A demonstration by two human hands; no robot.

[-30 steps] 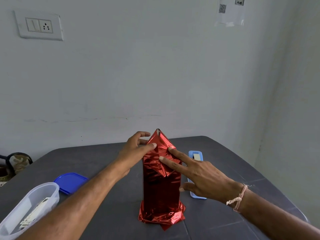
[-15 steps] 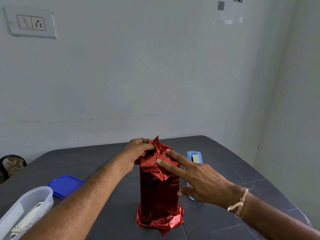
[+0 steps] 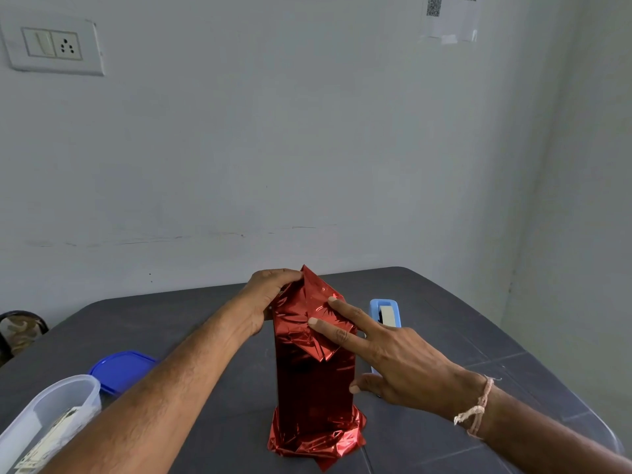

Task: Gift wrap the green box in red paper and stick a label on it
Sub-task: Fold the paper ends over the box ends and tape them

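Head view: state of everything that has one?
wrapped box: upright, top end half folded, bottom paper crumpled.
left hand: grips top paper at the back.
right hand: two straight fingers press front flap.
clear container: open, lid off.
blue lid: flat on table.
tape dispenser: lying on table.

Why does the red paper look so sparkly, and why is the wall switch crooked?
Head view: the red paper is shiny and creased, so its folds bounce the room's light back as bright glints. Head view: the wide-angle lens bends things near the edges, so the wall switch leans. Head view: nothing looks blurred.
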